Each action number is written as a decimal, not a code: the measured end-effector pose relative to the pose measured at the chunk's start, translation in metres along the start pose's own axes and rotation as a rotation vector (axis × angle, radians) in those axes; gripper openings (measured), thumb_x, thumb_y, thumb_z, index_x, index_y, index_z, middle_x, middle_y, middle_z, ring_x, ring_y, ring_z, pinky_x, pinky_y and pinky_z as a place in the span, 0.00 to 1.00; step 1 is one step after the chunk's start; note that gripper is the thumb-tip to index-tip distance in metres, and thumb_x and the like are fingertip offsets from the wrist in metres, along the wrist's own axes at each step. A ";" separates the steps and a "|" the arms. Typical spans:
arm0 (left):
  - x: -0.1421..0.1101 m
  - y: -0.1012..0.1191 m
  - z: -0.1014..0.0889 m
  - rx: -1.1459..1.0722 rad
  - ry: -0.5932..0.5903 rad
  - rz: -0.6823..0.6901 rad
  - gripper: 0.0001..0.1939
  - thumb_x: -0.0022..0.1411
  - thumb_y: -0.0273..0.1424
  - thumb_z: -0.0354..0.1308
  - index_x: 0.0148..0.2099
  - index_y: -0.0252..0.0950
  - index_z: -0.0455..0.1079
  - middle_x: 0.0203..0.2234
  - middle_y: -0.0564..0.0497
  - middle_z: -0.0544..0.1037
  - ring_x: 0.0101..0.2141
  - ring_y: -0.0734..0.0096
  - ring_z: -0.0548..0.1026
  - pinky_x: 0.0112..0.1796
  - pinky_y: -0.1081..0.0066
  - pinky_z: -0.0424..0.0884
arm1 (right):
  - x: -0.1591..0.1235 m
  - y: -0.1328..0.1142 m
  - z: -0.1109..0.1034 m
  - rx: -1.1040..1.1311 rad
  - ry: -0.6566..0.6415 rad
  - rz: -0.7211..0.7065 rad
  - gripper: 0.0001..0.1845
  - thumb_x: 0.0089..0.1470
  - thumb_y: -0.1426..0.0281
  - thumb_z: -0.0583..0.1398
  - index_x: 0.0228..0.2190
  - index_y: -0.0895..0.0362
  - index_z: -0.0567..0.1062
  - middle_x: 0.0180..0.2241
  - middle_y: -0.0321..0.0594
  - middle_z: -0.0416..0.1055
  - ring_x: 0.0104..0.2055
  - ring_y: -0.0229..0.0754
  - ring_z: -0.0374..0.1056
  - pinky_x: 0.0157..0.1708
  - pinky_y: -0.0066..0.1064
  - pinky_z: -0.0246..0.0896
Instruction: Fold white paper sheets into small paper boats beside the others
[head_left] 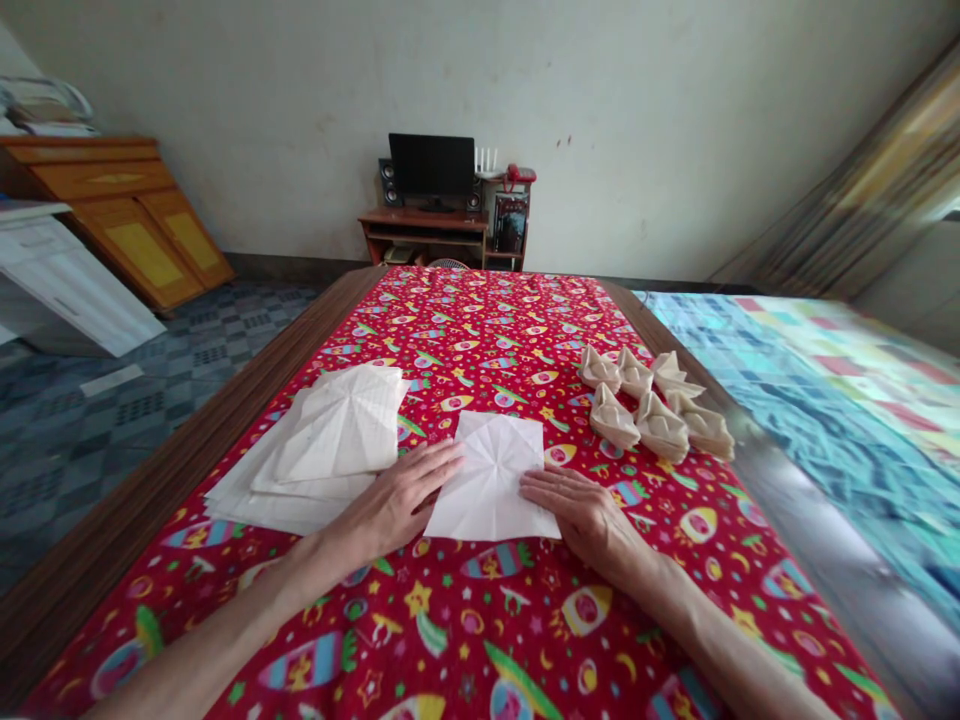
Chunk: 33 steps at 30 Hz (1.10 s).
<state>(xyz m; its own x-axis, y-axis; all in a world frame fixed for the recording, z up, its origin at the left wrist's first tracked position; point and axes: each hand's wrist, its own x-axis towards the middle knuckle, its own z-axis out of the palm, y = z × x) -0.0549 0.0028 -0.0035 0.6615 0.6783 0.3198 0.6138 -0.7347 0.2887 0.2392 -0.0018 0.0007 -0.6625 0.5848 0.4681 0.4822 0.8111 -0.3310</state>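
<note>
While both our hands lie over one creased white sheet, the shaping of that piece has, as we judge it, hardly begun. The white sheet (495, 490) lies flat on the red cloth (480, 635) that covers the desk (244, 400), about midway between the left and right edges. Its creases spread from the centre like a star, so the marking folds look done, but none of them is drawn up into a form. Our left hand (411, 490) has its fingers stretched along the sheet's left side, and our right hand (589, 505) lays its own, extended and close together, over the right side; neither is clenched, and we see no pinch on the paper (whether the left thumb slips beneath it, we cannot tell). Toward the desk's left edge lies a stack of loose sheets (337, 440), the top one bearing the same star of creases; these remain flat and unshaped, and we cannot count them. Near the right edge stand six folded paper pieces (663, 430) in two rows of three, pointed and boat-like, some apparently several layers thick. Those six seem the finished portion, while the sheet beneath our fingers and the stack remain unformed.
</note>
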 end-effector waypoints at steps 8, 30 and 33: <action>0.011 0.019 0.003 -0.140 0.115 0.141 0.15 0.64 0.24 0.47 0.48 0.36 0.72 0.42 0.47 0.78 0.45 0.68 0.74 0.46 0.65 0.71 | -0.015 -0.004 -0.008 0.101 0.033 0.050 0.17 0.56 0.77 0.52 0.45 0.56 0.74 0.41 0.44 0.76 0.47 0.42 0.71 0.46 0.38 0.68; 0.021 0.025 0.015 -0.078 0.186 -0.324 0.16 0.65 0.32 0.51 0.25 0.34 0.70 0.26 0.51 0.70 0.28 0.73 0.70 0.32 0.73 0.66 | 0.008 -0.009 0.008 -0.120 0.124 0.625 0.15 0.58 0.66 0.53 0.21 0.57 0.68 0.20 0.34 0.66 0.21 0.33 0.60 0.23 0.25 0.48; 0.026 0.026 0.013 0.022 0.120 -0.342 0.15 0.65 0.31 0.51 0.26 0.34 0.69 0.26 0.51 0.71 0.28 0.72 0.70 0.32 0.71 0.64 | 0.008 -0.010 0.009 -0.270 0.081 0.547 0.14 0.59 0.68 0.51 0.23 0.57 0.67 0.22 0.37 0.68 0.23 0.35 0.63 0.25 0.26 0.49</action>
<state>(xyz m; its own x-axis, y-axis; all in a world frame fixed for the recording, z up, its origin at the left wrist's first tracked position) -0.0161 0.0019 0.0006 0.3612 0.8786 0.3123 0.8009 -0.4639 0.3786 0.2241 -0.0051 0.0005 -0.2378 0.9047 0.3535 0.8749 0.3576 -0.3267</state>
